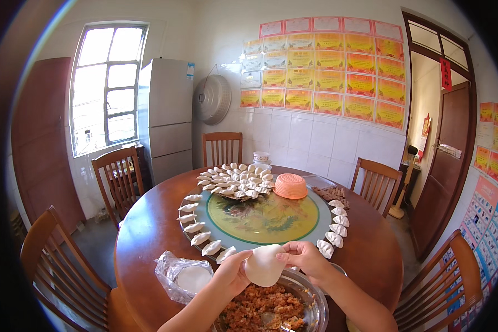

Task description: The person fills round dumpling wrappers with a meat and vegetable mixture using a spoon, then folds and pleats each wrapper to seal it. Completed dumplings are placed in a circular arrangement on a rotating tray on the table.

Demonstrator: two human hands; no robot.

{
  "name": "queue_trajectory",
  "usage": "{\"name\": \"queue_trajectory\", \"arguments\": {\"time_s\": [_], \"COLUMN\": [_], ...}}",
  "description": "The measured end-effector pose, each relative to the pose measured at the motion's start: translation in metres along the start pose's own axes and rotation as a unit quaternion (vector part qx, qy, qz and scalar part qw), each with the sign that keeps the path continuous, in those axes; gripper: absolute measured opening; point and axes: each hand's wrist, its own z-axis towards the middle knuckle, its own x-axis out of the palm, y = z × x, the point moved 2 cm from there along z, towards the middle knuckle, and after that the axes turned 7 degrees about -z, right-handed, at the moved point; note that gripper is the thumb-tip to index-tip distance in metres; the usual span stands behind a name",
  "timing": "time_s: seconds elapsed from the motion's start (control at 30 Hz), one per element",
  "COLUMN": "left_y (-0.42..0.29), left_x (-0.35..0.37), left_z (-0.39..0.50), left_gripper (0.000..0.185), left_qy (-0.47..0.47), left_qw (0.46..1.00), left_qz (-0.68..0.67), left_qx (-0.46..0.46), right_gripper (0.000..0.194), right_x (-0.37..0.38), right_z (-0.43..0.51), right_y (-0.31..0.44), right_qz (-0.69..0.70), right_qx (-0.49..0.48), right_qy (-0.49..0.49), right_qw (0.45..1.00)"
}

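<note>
A round white dumpling wrapper (264,266) is stretched between my two hands. My left hand (234,272) grips its left edge, and my right hand (303,259) pinches its upper right edge. Below the wrapper sits a metal bowl (321,309) of reddish minced filling (265,305), with a spoon partly sunk in it. Left of my left arm, more wrappers (194,279) lie stacked in a clear plastic bag (170,269). Folded dumplings (200,238) line the left rim of the glass turntable (269,240), and several more (335,239) follow its right rim.
At the turntable's far side, a tray holds many dumplings (236,178) beside an upturned orange plastic basket (290,186). Stacked bowls (261,157) stand behind. Wooden chairs (375,182) surround the round wooden table (149,224). A refrigerator (170,112) stands near the window.
</note>
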Motion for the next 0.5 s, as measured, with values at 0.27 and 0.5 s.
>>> {"name": "queue_trajectory", "arguments": {"time_s": [0.27,0.5], "left_y": [0.012,0.023], "left_x": [0.003,0.015], "left_z": [-0.041,-0.066], "left_gripper": [0.026,0.039], "left_qy": [-0.197,0.012], "left_qw": [0.979,0.988], "left_qz": [-0.042,-0.138], "left_qx": [0.030,0.070], "right_gripper": [0.017,0.015], "right_x": [0.023,0.056], "right_z": [-0.002,-0.044], "right_y": [0.039,0.036], "right_qz": [-0.333,-0.463], "right_qx": [-0.215,-0.350], "right_qy": [-0.091,0.007], "right_qw": [0.913,0.814]}}
